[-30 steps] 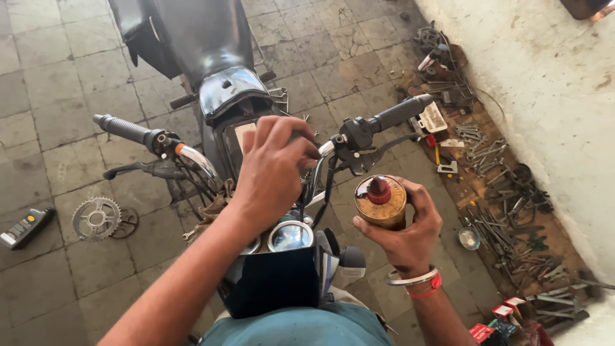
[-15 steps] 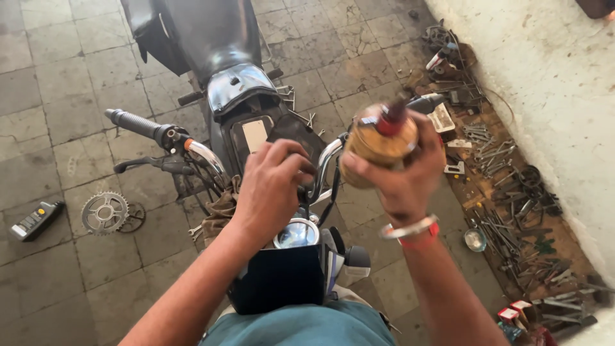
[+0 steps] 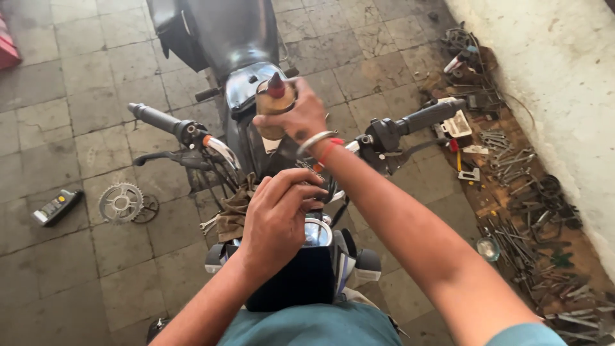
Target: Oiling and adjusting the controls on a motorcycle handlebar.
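I stand at the front of a dark motorcycle (image 3: 237, 38) and look down over its handlebars. My right hand (image 3: 296, 118) grips a tan squeeze bottle with a red pointed cap (image 3: 274, 102), held out over the silver plate at the front of the fuel tank. A metal bangle and a red thread circle that wrist. My left hand (image 3: 275, 221) rests on the centre of the handlebar, just above the round chrome gauge (image 3: 317, 232), with its fingers curled around something I cannot make out.
The left grip (image 3: 154, 118) and right grip (image 3: 432, 115) stick out to either side. A sprocket (image 3: 122, 203) and a small dark canister (image 3: 56, 207) lie on the paved floor at left. Several spanners and loose parts (image 3: 512, 192) are spread along the wall at right.
My right hand has carried the bottle from low on the right, up and forward over the handlebar to the tank. My left hand has slid back toward the gauge.
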